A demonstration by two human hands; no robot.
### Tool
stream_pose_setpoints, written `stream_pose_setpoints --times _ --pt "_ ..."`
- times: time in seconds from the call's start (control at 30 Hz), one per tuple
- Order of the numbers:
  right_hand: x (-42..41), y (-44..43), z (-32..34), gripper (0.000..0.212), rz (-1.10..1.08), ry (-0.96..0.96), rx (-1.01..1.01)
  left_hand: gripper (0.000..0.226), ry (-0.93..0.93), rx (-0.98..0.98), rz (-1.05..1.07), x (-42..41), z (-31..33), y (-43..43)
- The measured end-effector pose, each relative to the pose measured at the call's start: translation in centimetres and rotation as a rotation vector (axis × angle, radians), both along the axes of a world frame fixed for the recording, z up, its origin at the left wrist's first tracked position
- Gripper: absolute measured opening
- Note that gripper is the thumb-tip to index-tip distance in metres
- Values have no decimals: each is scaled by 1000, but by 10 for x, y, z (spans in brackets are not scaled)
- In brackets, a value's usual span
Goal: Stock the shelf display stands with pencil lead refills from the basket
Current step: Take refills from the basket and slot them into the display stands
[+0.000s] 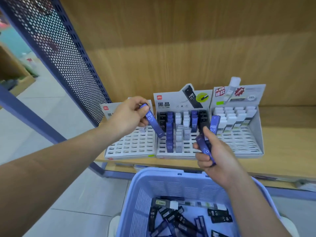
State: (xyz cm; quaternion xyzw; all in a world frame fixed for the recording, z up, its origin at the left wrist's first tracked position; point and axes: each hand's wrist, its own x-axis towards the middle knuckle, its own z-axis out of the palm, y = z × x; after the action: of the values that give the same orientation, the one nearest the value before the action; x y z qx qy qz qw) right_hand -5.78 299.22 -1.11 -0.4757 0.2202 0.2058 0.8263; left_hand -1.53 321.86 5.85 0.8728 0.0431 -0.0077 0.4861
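Left hand (129,115) pinches one blue plastic lead-refill case (152,120); right hand (216,151) clasps several. Lower it upright into the middle grey cardboard stand's (171,100) blue column.

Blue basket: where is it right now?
In the head view the blue basket sits bottom centre, just below the front edge of the wooden shelf, under the right hand, with loose refill cases inside.
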Motion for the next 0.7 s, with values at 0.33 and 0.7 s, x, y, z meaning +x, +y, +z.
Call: stream_pose_setpoints --times 0.33,0.7 --pt "2 -18 -5 22 -304 -142 -109 22 -149 76 -139 43 -20 -83" --pt "2 -21 -13 25 -416 -94 -5 26 -164 566 -384 48 -49 -108"
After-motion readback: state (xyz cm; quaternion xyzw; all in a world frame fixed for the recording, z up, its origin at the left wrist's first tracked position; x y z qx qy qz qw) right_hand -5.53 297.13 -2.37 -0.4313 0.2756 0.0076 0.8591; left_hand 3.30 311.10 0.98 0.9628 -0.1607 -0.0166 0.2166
